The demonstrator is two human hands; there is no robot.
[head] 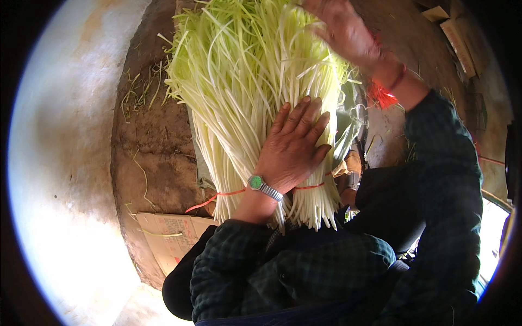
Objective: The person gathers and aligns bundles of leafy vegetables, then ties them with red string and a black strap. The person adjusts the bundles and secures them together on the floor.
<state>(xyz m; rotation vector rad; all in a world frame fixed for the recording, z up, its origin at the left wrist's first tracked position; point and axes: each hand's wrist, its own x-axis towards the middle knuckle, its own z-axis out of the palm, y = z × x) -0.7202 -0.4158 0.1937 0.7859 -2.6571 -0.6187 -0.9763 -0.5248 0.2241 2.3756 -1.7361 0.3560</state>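
Long pale stalks with yellow-green leaves, like blanched garlic chives (244, 73), lie in bundles before me, cut ends towards my body. My left hand (293, 142), with a watch (256, 182) at its wrist, rests palm down on the stalks, fingers a little apart and pointing away. A red tie (232, 192) goes round the left bundle, its loose end sticking out to the left; another red tie (310, 187) circles the right bundle. Blurred, my right hand (346, 32) is above the leafy tops at the upper right; whether it holds anything cannot be told.
Flattened cardboard (175, 236) lies on the brown floor at the lower left, beside a pale wall (73, 122). Loose leaf scraps (138, 89) are scattered at the left. Red strands (381, 95) show by my right wrist, and a cardboard box (458, 47) stands at the upper right.
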